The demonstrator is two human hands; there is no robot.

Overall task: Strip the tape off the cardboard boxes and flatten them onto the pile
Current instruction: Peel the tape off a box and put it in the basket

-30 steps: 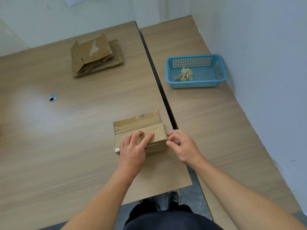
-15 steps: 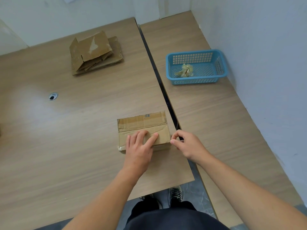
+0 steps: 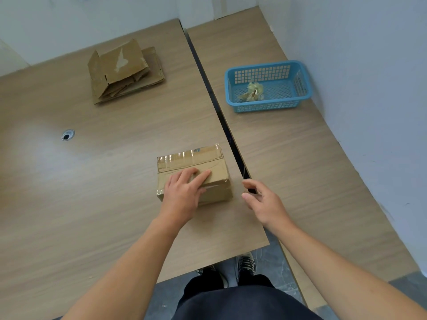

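A small closed cardboard box (image 3: 203, 162), with clear shiny tape along its far top edge, sits near the right front of the left table. My left hand (image 3: 184, 192) presses flat on its near top, fingers straight. To the right of the box my right hand (image 3: 261, 202) hovers, apart from it, fingers loosely spread and holding nothing I can see. A pile of flattened cardboard (image 3: 124, 70) lies at the far side of the left table.
A blue plastic basket (image 3: 268, 105) with a crumpled wad of tape (image 3: 253, 91) stands on the right table by the wall. A dark gap (image 3: 221, 116) splits the two tables. A cable hole (image 3: 67, 134) sits at the left. My shoes show below the table edge.
My right hand has come off the box's right end and moved right, its fingers spreading out of a pinch. The left hand stays pressed on the box.
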